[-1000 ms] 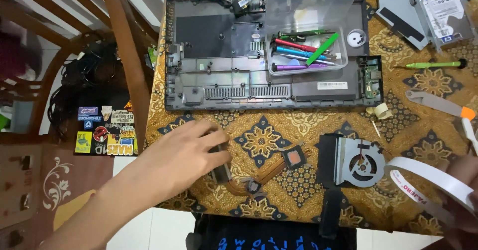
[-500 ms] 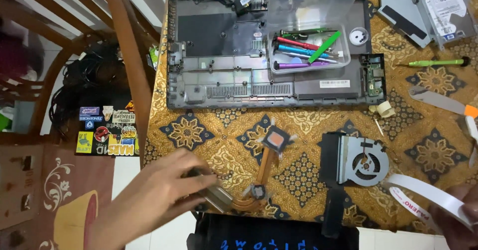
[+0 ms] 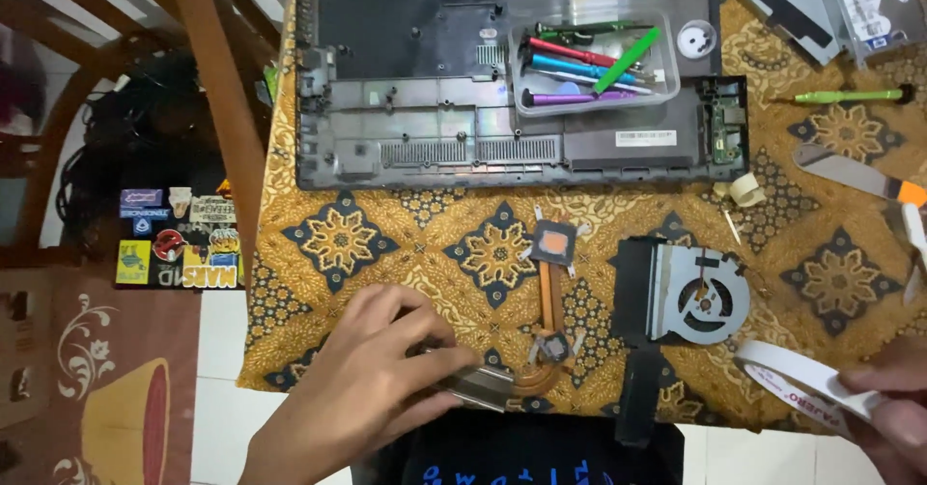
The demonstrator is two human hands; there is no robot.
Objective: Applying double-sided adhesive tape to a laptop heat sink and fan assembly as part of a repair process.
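My left hand rests low on the bench, its fingers curled and pinching the finned metal end of a copper heat pipe. That end lies near the front edge of the bench, right under my fingertips. From there the pipe bends round and runs straight up across the patterned cloth to a square copper plate with small spring arms.

My right hand shows only at the lower right corner. Its fingers are pressed against a roll of white tape, gripping it at the rim; the roll hangs partly off the front edge.

Just right of the heat pipe lies a cooling fan in a grey metal housing, with black pads above and below its left side. It sits apart from the pipe, not touching it.

Further up, an opened laptop base lies across the back of the bench. A clear plastic box of coloured screwdrivers and pry tools stands on its right half.

To the far right I see a green-handled screwdriver, a flat metal spatula with an orange grip, and a hard drive at the top corner. On the left, beyond the bench, stands a wooden chair.
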